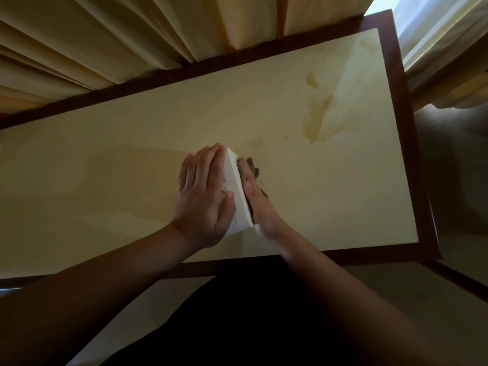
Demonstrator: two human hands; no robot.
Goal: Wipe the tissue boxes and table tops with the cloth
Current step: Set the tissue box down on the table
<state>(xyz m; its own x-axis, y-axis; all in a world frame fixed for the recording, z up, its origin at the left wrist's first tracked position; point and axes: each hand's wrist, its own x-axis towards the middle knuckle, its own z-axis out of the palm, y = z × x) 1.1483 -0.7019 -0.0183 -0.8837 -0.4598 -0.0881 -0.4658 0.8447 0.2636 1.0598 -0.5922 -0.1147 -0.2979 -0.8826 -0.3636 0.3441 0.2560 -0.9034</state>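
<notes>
A white tissue box [237, 190] stands tilted on its edge near the middle of the cream table top [330, 194]. My left hand [203, 196] lies flat against the box's left face, fingers straight, thumb over its upper edge. My right hand [260, 204] presses a brown cloth [250, 169] against the box's right face; only the cloth's far end shows past my fingers. Damp streaks mark the table top to the left and upper right of the box.
The table has a dark wooden frame [412, 143] all round. Cream curtains [118, 35] hang close behind its far edge. Bright window light comes in at the upper right. Pale floor lies to the right and below the table.
</notes>
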